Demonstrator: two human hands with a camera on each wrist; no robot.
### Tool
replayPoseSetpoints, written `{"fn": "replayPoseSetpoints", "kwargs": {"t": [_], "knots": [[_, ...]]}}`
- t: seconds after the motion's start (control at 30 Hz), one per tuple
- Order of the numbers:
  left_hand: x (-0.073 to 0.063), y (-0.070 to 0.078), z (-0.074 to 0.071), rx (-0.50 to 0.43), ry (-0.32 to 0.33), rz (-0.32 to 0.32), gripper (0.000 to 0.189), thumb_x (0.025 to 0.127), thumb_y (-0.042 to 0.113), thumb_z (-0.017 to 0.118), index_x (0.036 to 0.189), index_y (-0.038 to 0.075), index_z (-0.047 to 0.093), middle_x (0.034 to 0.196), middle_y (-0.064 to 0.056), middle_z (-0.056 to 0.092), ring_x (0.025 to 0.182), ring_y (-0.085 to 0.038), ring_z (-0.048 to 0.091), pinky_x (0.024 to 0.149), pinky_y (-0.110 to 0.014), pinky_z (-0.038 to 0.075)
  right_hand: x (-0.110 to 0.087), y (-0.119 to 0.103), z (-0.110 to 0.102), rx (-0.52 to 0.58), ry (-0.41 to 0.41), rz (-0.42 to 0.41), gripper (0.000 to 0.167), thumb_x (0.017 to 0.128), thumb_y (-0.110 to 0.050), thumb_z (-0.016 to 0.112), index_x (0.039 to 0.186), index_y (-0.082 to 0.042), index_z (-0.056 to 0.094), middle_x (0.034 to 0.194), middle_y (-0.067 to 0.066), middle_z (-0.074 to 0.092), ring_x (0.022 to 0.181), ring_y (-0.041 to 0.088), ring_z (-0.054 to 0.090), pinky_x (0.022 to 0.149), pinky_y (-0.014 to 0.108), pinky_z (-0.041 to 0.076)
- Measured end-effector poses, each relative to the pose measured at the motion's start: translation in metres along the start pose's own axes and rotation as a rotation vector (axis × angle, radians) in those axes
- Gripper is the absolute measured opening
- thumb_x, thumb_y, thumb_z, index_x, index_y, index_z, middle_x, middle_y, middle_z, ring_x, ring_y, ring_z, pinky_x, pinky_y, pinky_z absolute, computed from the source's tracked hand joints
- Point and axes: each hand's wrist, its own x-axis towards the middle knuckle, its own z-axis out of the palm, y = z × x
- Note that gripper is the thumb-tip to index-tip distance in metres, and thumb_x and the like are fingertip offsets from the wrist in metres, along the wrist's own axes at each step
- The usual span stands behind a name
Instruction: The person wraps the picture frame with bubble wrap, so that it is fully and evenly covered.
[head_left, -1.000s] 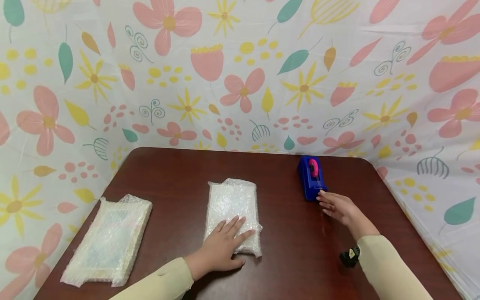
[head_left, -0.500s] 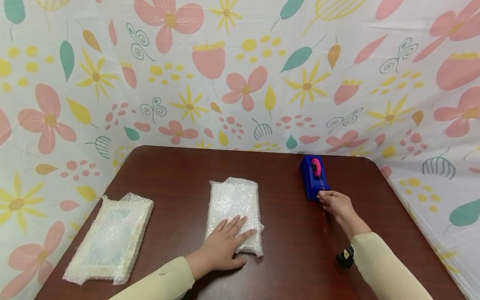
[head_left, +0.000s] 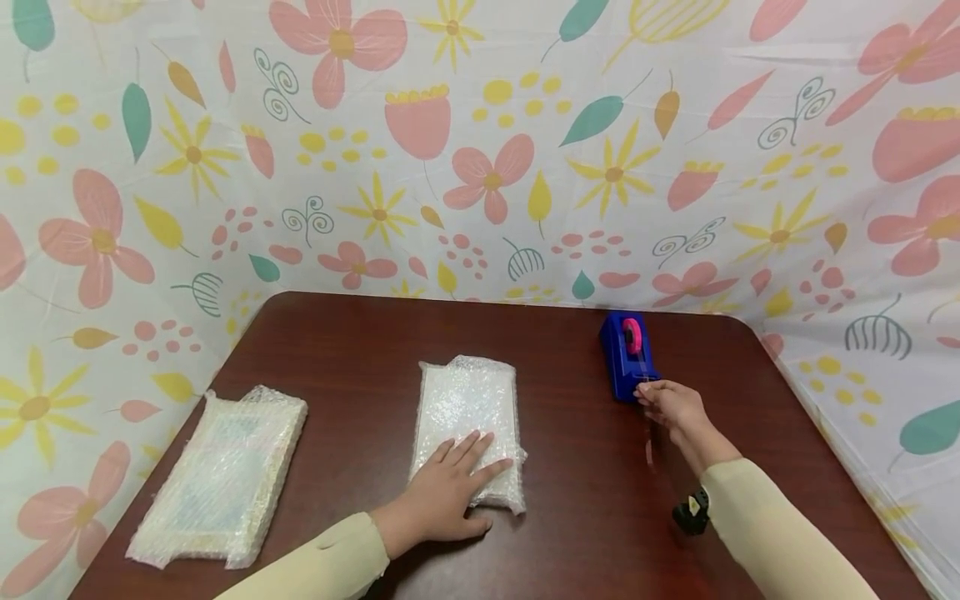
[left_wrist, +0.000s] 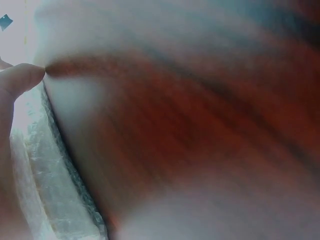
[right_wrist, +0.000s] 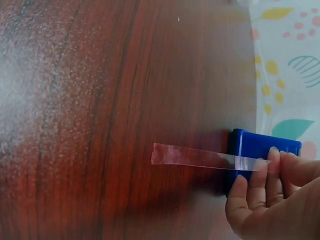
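My left hand [head_left: 442, 492] rests with spread fingers on the near part of a bubble-wrapped package [head_left: 465, 400] in the middle of the table. In the left wrist view, only the thumb [left_wrist: 22, 80] and the package's wrapped edge [left_wrist: 62, 180] show clearly. To the right, a blue tape dispenser [head_left: 618, 354] carries a pink-cored roll. At its near end my right hand [head_left: 675, 408] pinches clear tape between thumb and forefinger. A strip of tape [right_wrist: 192, 156] extends loose from those fingers over the table, its other end free.
A second bubble-wrapped package [head_left: 217, 479] lies at the table's left side. The dark brown table [head_left: 360, 333] meets a flower-printed cloth [head_left: 487, 167] at the back and sides. A black device [head_left: 692, 512] is on the right wrist.
My right hand's fingers have drawn together on the tape at the dispenser, and its wrist has shifted slightly left. The hanging strip shows more clearly now. My left hand stays on the package.
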Motion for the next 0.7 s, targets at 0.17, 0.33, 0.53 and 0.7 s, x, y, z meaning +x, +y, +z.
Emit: {"fn": "replayPoseSetpoints", "kwargs": {"t": [0.17,0.33,0.53,0.7], "knots": [[0.001,-0.002,0.0,0.004,0.006,0.008,0.079,0.091,0.059,0.063,0.16,0.034,0.034,0.169,-0.007,0.032,0.156,-0.025,0.034,0.124,-0.047,0.036,0.006,0.011,0.008,-0.13,0.019,-0.044,0.024,0.104,-0.011,0.056,0.114,0.006,0.068,0.079,-0.019,0.07,0.074,-0.005,0.061,0.074,0.02,0.053],[0.0,0.0,-0.001,0.007,-0.008,0.001,0.079,0.091,0.06,0.063,0.16,0.036,0.033,0.17,-0.006,0.031,0.157,-0.024,0.033,0.124,-0.047,0.036,0.002,0.016,0.005,-0.146,-0.043,-0.046,0.04,0.106,-0.027,0.058,0.128,0.006,0.065,0.091,-0.016,0.075,0.083,-0.006,0.063,0.097,0.038,0.055],[-0.001,0.001,0.0,0.004,-0.006,0.004,0.079,0.091,0.06,0.063,0.16,0.035,0.033,0.17,-0.006,0.031,0.157,-0.024,0.033,0.124,-0.047,0.036,-0.01,0.016,-0.002,-0.182,-0.131,-0.047,0.044,0.106,-0.028,0.056,0.139,0.001,0.059,0.119,-0.008,0.07,0.101,-0.002,0.062,0.108,0.044,0.053],[0.0,0.001,0.0,0.006,0.001,0.002,0.079,0.091,0.06,0.064,0.16,0.034,0.035,0.169,-0.006,0.033,0.156,-0.025,0.035,0.124,-0.047,0.037,-0.014,0.017,-0.001,-0.11,-0.134,-0.092,0.034,0.107,-0.025,0.055,0.135,-0.009,0.064,0.119,-0.013,0.065,0.098,-0.008,0.061,0.095,0.023,0.057]]}}
